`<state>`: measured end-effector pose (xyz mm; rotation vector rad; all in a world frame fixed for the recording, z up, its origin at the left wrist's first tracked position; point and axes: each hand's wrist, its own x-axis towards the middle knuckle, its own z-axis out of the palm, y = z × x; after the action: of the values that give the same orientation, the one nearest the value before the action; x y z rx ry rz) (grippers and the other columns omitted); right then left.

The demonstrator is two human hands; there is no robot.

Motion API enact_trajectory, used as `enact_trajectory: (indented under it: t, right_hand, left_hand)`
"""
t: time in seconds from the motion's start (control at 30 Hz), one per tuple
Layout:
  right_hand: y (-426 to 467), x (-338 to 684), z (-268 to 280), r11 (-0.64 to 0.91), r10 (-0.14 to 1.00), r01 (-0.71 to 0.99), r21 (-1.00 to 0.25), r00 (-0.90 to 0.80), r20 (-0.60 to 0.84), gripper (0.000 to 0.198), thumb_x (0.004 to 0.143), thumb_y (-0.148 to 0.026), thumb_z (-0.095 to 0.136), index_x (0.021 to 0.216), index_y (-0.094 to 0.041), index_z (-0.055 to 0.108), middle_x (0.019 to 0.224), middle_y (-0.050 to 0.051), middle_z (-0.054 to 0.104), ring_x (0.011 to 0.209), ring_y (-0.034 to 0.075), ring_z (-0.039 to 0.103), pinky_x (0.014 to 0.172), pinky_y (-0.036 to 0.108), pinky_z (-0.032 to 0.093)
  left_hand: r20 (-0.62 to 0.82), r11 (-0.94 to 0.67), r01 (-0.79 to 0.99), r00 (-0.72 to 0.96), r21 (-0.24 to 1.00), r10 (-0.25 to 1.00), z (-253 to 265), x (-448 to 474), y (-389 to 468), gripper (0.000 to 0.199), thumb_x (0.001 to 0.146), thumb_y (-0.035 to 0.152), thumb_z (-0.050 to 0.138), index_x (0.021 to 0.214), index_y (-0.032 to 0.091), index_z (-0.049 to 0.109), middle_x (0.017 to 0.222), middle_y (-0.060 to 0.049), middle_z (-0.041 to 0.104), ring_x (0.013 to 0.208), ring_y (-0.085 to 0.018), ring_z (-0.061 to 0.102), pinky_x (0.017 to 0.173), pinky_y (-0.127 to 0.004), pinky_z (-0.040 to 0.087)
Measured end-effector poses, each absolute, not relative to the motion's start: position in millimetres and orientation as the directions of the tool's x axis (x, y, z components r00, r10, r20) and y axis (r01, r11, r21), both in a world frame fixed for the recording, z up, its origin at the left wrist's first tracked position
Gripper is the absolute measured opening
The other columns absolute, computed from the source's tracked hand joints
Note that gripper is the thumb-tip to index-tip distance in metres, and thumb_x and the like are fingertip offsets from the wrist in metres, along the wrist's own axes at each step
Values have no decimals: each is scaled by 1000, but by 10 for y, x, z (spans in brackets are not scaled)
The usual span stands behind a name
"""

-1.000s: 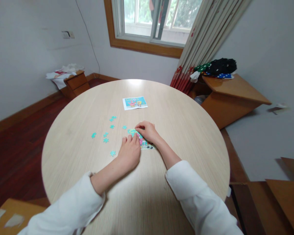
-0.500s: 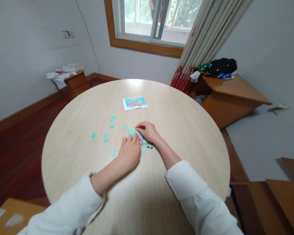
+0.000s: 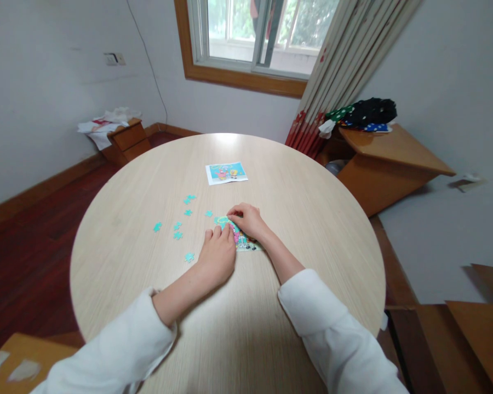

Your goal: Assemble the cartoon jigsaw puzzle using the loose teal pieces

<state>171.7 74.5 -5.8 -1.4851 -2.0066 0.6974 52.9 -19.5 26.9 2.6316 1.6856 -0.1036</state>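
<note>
A partly assembled jigsaw puzzle (image 3: 246, 245), teal and pink with cartoon figures, lies flat on the round table under both my hands. My left hand (image 3: 217, 254) rests palm down at its left side, fingers somewhat bent and apart, with fingertips touching the puzzle's surface. At the upper edge, my right hand (image 3: 247, 220) has thumb and forefinger pinched together; whatever is between them is too small to make out. That hand and wrist cover the puzzle's upper right part. A loose teal piece (image 3: 209, 214) lies just left of the puzzle.
Several more teal pieces (image 3: 178, 235) are scattered to the left. Beyond the puzzle lies a picture card (image 3: 227, 173) with cartoon figures. The round wooden table (image 3: 312, 219) fills the middle. Cabinets with cloths (image 3: 372, 112) stand near the walls by the window.
</note>
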Motion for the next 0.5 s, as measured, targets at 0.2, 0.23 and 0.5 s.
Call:
enact_trajectory:
  t: [0.2, 0.23, 0.5]
  right_hand:
    - [692, 1732, -18, 236, 968, 689, -685, -224, 108, 10, 77, -18, 61, 77, -20, 71, 81, 1, 70, 81, 15, 62, 81, 31, 42]
    - [672, 1741, -12, 234, 969, 690, -685, -224, 105, 9, 77, -18, 61, 76, -20, 71, 81, 1, 70, 81, 15, 62, 81, 31, 42]
    - [457, 1836, -9, 238, 965, 685, -689, -245, 89, 10, 76, -17, 62, 75, -21, 71, 81, 1, 70, 82, 16, 62, 82, 32, 42]
  left_hand:
    - [-62, -445, 895, 442, -30, 895, 266, 511, -201, 43, 85, 11, 35, 123, 5, 53, 131, -20, 49, 105, -31, 46, 83, -44, 34]
    - [-71, -452, 891, 449, -33, 891, 274, 514, -214, 43, 85, 11, 36, 124, 5, 53, 133, -20, 48, 106, -31, 46, 84, -43, 34]
    - [-114, -510, 859, 502, -56, 858, 308, 562, -412, 47, 82, 9, 38, 126, 6, 51, 136, -21, 47, 107, -30, 47, 84, -43, 35]
